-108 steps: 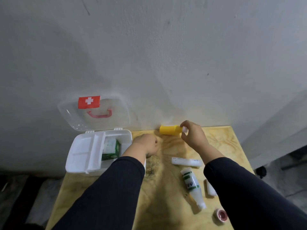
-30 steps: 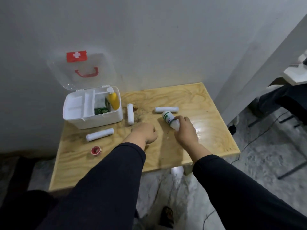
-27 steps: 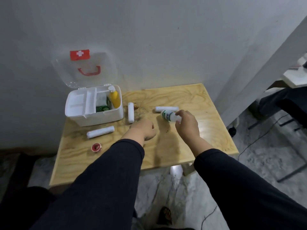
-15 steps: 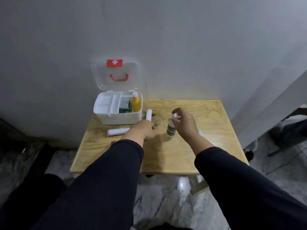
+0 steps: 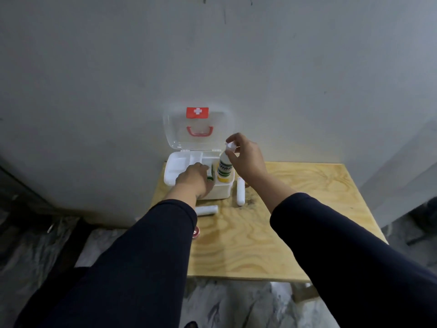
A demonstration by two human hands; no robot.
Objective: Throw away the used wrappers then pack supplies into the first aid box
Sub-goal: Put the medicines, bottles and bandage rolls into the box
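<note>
— Two rolls are left out on your counter, so why go for the bottle first?

— Judging by how things lie, you take what is nearest to hand. Start with the big picture: your counter stands against the wall, and the first aid box sits at its far left corner, lid tipped back against that wall so the tray stays open without a hand on it.

— And my left hand?

— It rests on the box's near rim with its fingers curled down over the edge, likely steadying the light box so that it doesn't skid. Whether those fingers hold anything, I cannot tell.

— The right one?

— Your right hand hangs above the box's right compartment, its fingers pinching the white cap of the green-labelled bottle. You hold it by the top and upright because the slot is narrow and a yellow bottle already stands in there; its body is partly down inside.

— What remains?

— One white roll lies just beside the box's right wall, another white roll before its front, and a small red-rimmed cap peeks out by your left sleeve. All still need packing, I'd say.
</note>
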